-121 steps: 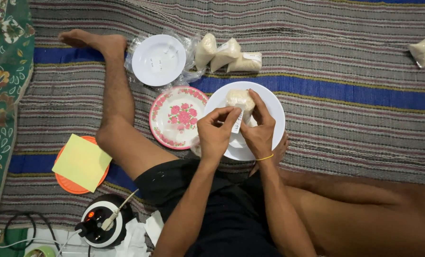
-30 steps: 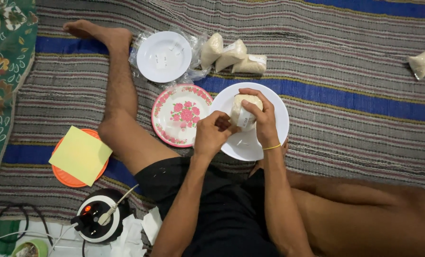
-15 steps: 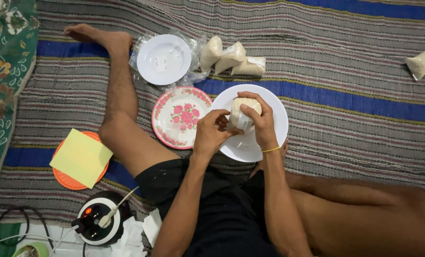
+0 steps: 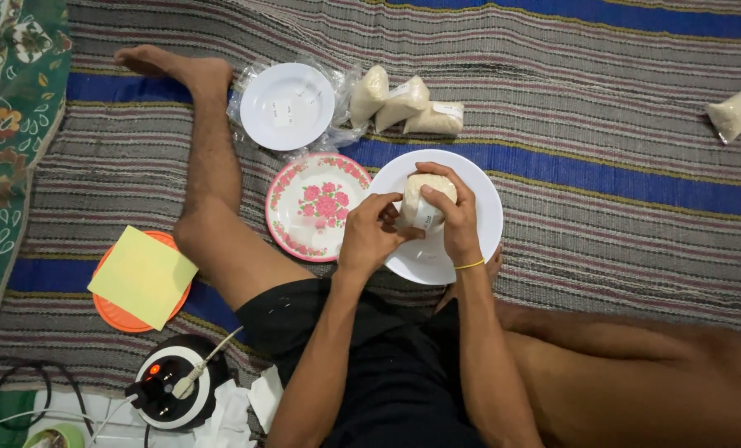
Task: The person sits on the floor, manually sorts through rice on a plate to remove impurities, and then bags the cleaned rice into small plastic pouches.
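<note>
Now both hands (image 4: 370, 236) (image 4: 453, 216) grip a rice bag (image 4: 420, 199) above the white plate (image 4: 486, 207), beside floral plate (image 4: 308, 207)

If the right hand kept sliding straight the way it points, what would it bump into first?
Probably the three small rice bags lying beyond the white plate's far rim. The right hand, holding a rice packet, points up the mat; height above it is unclear.
</note>
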